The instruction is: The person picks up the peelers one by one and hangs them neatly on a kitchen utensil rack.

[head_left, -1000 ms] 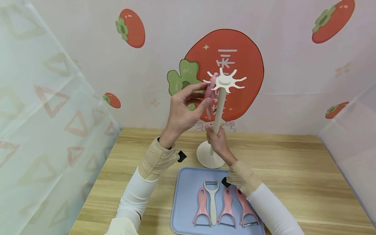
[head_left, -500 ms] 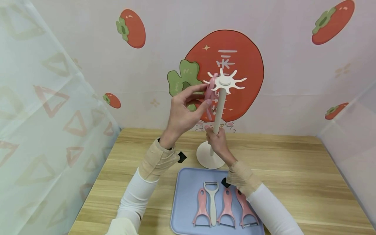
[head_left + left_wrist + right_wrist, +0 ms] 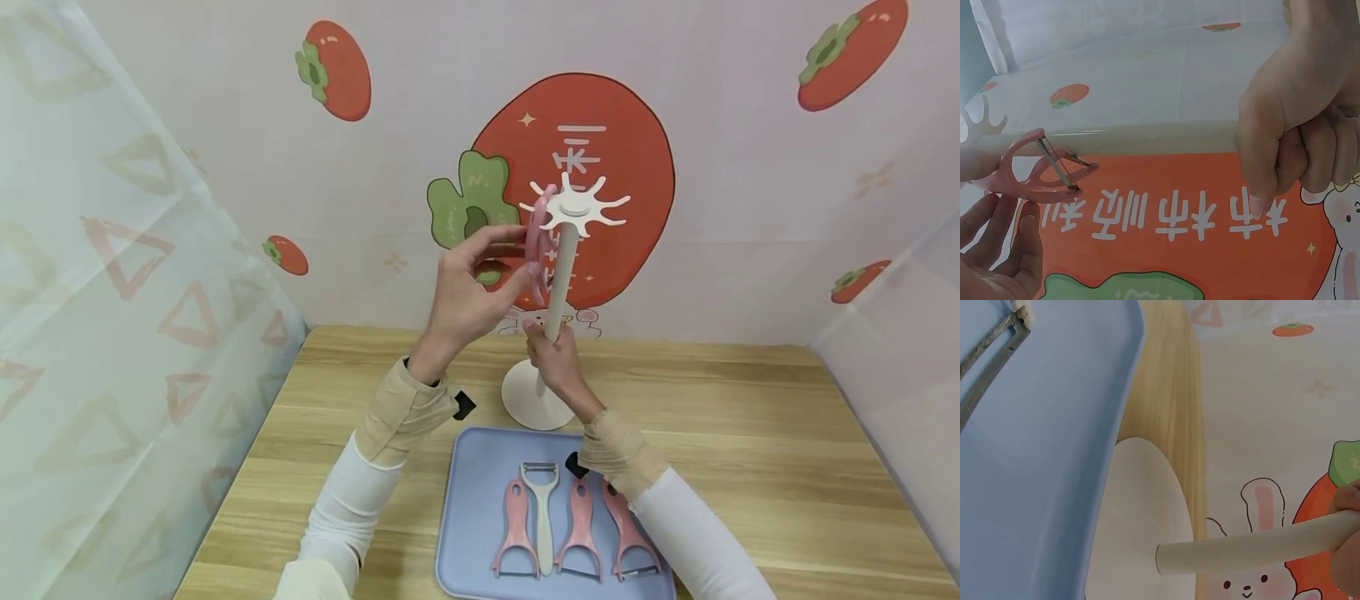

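With fingers and thumb, my left hand [image 3: 471, 292] pinches a pink Y-shaped peeler [image 3: 533, 242] at the left side of a white utensil stand. The peeler hangs blade end down, close against the prongs of the stand's star-shaped top [image 3: 575, 206]. In the left wrist view a second pink loop with a blade shows just behind the held peeler [image 3: 1044, 193], partly hidden by it. Lower down, my right hand [image 3: 557, 357] grips the stand's pole [image 3: 562, 287]. The right wrist view shows the pole [image 3: 1241, 555] rising from a round base [image 3: 1141, 506].
A blue tray [image 3: 472, 500] in front of the stand holds a white peeler [image 3: 543, 525] and three pink peelers [image 3: 517, 517]. It lies on a wooden table [image 3: 765, 450]. A printed backdrop [image 3: 742, 183] stands behind the table.
My left hand has dropped slightly, its fingers lower along the pink peeler. My right hand, the stand and the tray keep their places.
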The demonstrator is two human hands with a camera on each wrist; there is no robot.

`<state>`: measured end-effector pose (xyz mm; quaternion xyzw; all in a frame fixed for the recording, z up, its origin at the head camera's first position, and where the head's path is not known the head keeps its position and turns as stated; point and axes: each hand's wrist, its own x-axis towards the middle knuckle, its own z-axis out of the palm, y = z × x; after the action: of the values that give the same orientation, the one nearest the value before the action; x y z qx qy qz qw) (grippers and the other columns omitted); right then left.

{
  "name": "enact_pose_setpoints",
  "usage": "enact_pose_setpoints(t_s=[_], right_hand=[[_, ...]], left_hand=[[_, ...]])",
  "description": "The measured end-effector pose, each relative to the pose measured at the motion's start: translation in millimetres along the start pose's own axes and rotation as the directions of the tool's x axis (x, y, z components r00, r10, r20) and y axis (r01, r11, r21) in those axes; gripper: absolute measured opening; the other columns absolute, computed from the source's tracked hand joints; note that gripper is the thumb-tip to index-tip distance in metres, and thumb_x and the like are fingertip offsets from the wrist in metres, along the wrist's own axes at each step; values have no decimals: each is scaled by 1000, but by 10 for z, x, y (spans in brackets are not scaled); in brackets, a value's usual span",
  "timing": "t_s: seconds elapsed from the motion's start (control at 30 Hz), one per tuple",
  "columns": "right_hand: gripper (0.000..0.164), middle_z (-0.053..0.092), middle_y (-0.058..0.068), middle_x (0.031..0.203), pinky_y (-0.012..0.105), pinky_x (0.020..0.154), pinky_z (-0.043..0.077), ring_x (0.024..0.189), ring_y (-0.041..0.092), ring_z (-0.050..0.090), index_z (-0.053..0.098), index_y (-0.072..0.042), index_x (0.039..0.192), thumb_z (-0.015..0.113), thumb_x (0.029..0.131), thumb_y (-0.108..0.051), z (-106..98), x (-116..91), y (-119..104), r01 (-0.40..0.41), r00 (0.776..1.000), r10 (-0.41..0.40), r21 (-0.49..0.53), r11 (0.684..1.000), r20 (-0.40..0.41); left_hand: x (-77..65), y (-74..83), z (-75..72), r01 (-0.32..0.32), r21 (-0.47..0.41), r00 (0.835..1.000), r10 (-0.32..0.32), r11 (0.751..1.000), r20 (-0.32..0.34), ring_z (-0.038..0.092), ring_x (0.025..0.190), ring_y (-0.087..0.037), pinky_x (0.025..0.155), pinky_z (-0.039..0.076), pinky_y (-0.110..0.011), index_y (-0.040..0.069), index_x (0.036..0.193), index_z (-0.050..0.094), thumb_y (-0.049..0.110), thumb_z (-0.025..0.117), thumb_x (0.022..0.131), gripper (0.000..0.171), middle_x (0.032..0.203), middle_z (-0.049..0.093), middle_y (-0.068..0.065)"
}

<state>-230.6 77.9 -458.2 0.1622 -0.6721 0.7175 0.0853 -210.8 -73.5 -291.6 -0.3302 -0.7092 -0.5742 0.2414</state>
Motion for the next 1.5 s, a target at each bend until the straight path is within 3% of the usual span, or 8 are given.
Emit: enact_pose_setpoints(t_s=[0.2,0.37,0.77,1.03,1.2,1.5], right_hand=[[56,32,-6,46,24,40,21,39,7,27,40,-7,54,53,106,-22,1,13,-22,-6,1000,6,-4,1000,5],[55,32,-8,46,24,39,21,40,6,27,39,-8,54,55,105,-22,12,22,-27,-1,1000,1,20,1000,-5],[56,34,-8,46,25,40,22,39,8,28,41,-7,53,58,104,-24,7,-2,-21,-24,999,24,23,999,-24],[55,34,-8,45,24,40,23,39,7,29,40,-8,53,54,105,-17,17,-26,-27,-23,1000,24,28,999,-16],[52,33,-8,45,22,39,23,39,5,29,39,-6,53,51,104,-6,29,-15,-47,-16,1000,17,53,998,-22],[51,34,-9,44,22,39,24,38,5,30,40,-6,54,52,104,-8,15,1,-52,-27,999,28,72,997,-15]], left_hand=[[-47,-9,-8,17,8,1000,-17,1000,5,73,100,-22,79,61,-42,-1,124,70,14,80,87,41,116,74,-13],[-107,-60,-26,52,22,999,-52,998,5,72,100,-24,78,60,-40,0,125,70,12,81,86,42,116,74,-12],[-258,-112,-51,55,24,998,-56,998,32,73,92,-23,76,60,-42,5,123,71,16,82,86,40,111,73,-11],[-481,-174,-70,139,50,990,-141,989,29,72,96,-24,76,60,-47,5,120,71,20,78,89,35,112,73,-8],[-621,-225,-54,186,61,982,-187,981,23,73,96,-21,76,60,-42,6,119,72,20,77,91,31,114,73,-9],[-949,-353,56,264,5,963,-263,965,58,74,94,-25,74,59,-40,3,116,73,18,75,92,29,113,73,-12]])
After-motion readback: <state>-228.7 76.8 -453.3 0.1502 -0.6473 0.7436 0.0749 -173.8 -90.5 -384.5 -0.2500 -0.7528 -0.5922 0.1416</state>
